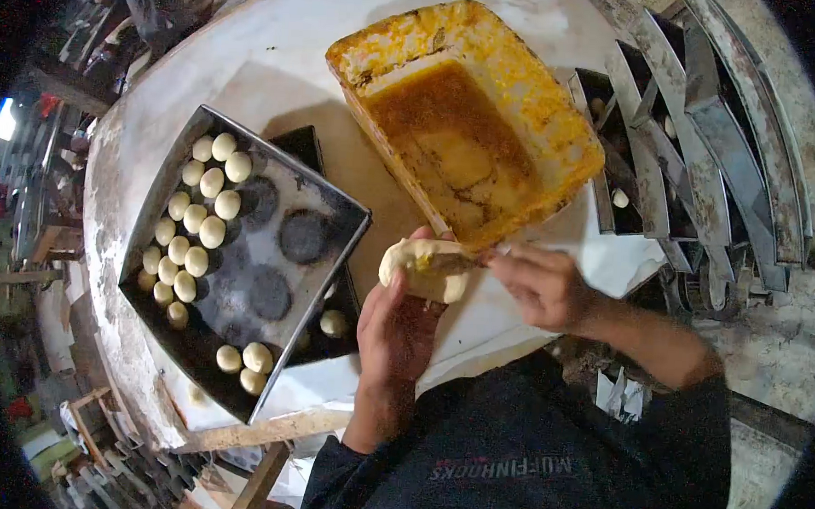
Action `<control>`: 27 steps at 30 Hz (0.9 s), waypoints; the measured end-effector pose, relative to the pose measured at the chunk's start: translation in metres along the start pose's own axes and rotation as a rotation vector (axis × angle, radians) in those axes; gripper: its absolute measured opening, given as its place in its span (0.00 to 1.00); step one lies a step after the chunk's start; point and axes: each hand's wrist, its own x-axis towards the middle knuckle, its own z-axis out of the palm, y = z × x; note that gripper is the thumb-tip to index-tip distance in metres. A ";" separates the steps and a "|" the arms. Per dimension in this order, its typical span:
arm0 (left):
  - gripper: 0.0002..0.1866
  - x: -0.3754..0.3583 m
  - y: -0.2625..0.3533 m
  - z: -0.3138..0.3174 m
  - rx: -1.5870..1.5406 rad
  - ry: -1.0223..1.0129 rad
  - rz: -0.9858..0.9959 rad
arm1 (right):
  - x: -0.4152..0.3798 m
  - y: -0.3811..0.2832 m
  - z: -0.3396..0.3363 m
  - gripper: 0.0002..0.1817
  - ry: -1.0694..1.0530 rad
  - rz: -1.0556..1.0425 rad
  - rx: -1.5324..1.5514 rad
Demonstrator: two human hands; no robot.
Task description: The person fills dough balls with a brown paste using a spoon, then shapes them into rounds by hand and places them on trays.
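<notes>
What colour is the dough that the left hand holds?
The dough is pale cream, best seen in the head view.

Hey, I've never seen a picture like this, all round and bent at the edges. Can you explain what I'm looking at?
There's no machine here, just a person's two bare hands. The single picture comes from a camera worn on their head, looking forward and down, so their dark shirt shows at the bottom. The left hand holds a piece of pale dough with something yellow on it. The right hand grips a slim tool, its end at the dough. On the pale table are a metal tray of round dough balls and a tub smeared yellow-orange inside.
</notes>
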 end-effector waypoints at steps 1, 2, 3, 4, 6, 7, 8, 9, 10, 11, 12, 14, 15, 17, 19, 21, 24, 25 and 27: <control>0.27 -0.002 -0.007 -0.005 -0.051 0.017 -0.040 | -0.013 0.006 0.017 0.18 -0.002 -0.006 0.010; 0.26 -0.005 -0.013 -0.013 -0.102 0.039 -0.080 | -0.023 0.010 0.034 0.22 0.004 -0.018 -0.101; 0.24 -0.008 -0.021 -0.023 -0.106 0.131 -0.096 | -0.033 0.017 0.050 0.25 0.011 -0.032 -0.211; 0.24 -0.011 -0.028 -0.033 -0.099 0.146 -0.082 | -0.041 0.025 0.063 0.25 0.009 -0.045 -0.194; 0.22 -0.020 -0.040 -0.052 -0.028 0.335 -0.051 | -0.062 0.042 0.091 0.27 0.081 -0.024 -0.196; 0.21 -0.026 -0.046 -0.061 0.046 0.444 -0.022 | -0.074 0.060 0.110 0.27 0.115 -0.006 -0.208; 0.21 -0.033 -0.048 -0.065 0.058 0.455 -0.013 | -0.081 0.078 0.121 0.27 0.119 -0.012 -0.191; 0.20 -0.038 -0.050 -0.068 0.041 0.437 0.074 | -0.086 0.097 0.127 0.26 -0.080 0.363 -0.022; 0.20 -0.044 -0.051 -0.068 0.022 0.416 0.160 | -0.090 0.098 0.127 0.23 -0.038 0.364 -0.028; 0.20 -0.049 -0.052 -0.067 0.086 0.396 0.193 | -0.093 0.098 0.126 0.21 0.004 0.364 -0.033; 0.20 -0.054 -0.053 -0.064 0.083 0.399 0.207 | -0.088 0.086 0.117 0.21 0.000 0.350 -0.032; 0.20 -0.064 -0.059 -0.056 0.016 0.385 0.200 | -0.067 0.043 0.081 0.19 0.150 -0.043 -0.213; 0.21 -0.069 -0.064 -0.047 0.005 0.372 0.192 | -0.061 0.011 0.056 0.23 0.209 -0.030 -0.054; 0.22 -0.076 -0.087 -0.031 -0.001 0.303 0.172 | -0.059 -0.014 -0.009 0.26 0.547 -0.153 0.073; 0.23 -0.085 -0.120 0.000 -0.010 0.193 0.101 | -0.047 -0.033 -0.074 0.29 1.020 -0.319 1.289; 0.23 -0.098 -0.155 0.045 -0.010 0.098 0.025 | -0.079 -0.047 -0.148 0.27 1.221 -0.434 1.616; 0.23 -0.130 -0.197 0.103 0.071 -0.085 -0.105 | -0.137 -0.053 -0.215 0.25 1.584 -0.591 1.656; 0.23 -0.141 -0.212 0.112 0.080 -0.111 -0.124 | -0.159 -0.058 -0.231 0.25 1.584 -0.605 1.651; 0.23 -0.162 -0.241 0.125 0.085 -0.128 -0.143 | -0.198 -0.068 -0.255 0.24 1.622 -0.904 1.578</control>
